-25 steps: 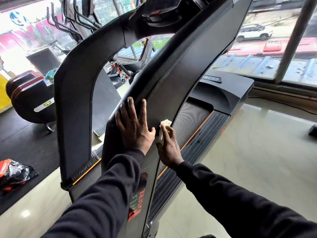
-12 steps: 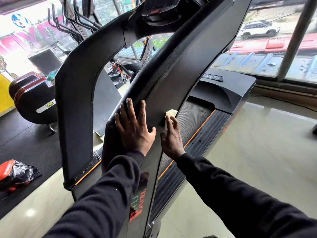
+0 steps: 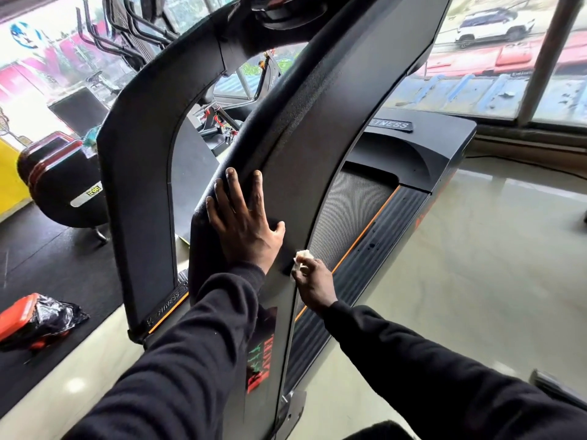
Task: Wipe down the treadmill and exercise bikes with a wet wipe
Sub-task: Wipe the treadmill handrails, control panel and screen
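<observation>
Gym floor point(image 3: 476, 281) spreads pale around the black treadmill point(image 3: 333, 122). Left hand point(image 3: 244, 230) lies flat, fingers spread, on its near upright. Just right, right hand point(image 3: 313, 282) pinches the wipe point(image 3: 301, 256) against the upright's edge.

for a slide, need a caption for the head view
Left hand braces the treadmill upright; right hand rubs it with a wipe.
</observation>
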Demonstrator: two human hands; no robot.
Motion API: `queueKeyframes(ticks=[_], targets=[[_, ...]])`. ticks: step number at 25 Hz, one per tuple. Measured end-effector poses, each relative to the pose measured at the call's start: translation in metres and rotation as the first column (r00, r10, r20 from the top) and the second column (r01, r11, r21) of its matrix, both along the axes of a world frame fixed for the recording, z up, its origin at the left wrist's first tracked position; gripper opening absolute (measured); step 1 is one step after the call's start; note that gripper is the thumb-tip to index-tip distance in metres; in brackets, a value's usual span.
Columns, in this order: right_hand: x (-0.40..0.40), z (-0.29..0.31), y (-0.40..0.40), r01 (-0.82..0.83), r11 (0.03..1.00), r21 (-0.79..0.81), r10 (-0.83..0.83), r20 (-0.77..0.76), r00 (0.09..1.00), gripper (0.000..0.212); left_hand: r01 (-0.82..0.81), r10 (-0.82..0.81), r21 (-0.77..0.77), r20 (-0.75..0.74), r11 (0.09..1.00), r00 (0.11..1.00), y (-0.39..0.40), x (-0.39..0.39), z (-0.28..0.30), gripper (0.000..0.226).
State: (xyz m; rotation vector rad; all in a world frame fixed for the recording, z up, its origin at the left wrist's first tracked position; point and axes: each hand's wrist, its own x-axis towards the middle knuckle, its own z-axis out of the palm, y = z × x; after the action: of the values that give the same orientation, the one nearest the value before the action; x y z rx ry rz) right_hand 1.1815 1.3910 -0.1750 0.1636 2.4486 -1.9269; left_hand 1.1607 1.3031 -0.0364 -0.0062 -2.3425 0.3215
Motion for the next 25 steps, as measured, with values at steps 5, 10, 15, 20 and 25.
queueKeyframes(ticks=[5, 10, 15, 20, 25], targets=[[0.015, -0.022, -0.013, 0.006, 0.982, -0.186, 0.032, 0.2, 0.979, 0.013, 0.009, -0.009, -0.005, -0.002, 1.0, 1.0, -0.001, 0.002, 0.0, 0.109], [-0.001, -0.03, -0.001, 0.24, 0.92, -0.31, -0.127, 0.344, 0.93, 0.011, 0.006, -0.006, 0.003, 0.004, 1.0, 1.0, 0.0, 0.002, 0.0, 0.11], [-0.013, -0.024, 0.003, 0.301, 0.901, -0.311, -0.178, 0.367, 0.913, 0.005, -0.005, 0.005, -0.007, -0.019, 1.0, 1.0, 0.0, 0.002, -0.002, 0.103], [-0.017, -0.036, -0.01, 0.078, 0.922, -0.38, 0.05, 0.317, 0.947, 0.041, -0.017, 0.017, -0.004, -0.028, 1.0, 0.999, 0.002, 0.001, -0.001, 0.098], [-0.029, -0.016, -0.001, -0.066, 0.827, -0.559, 0.115, 0.053, 0.992, 0.061, -0.014, 0.015, 0.003, -0.043, 1.0, 0.999, 0.002, -0.001, -0.002, 0.097]])
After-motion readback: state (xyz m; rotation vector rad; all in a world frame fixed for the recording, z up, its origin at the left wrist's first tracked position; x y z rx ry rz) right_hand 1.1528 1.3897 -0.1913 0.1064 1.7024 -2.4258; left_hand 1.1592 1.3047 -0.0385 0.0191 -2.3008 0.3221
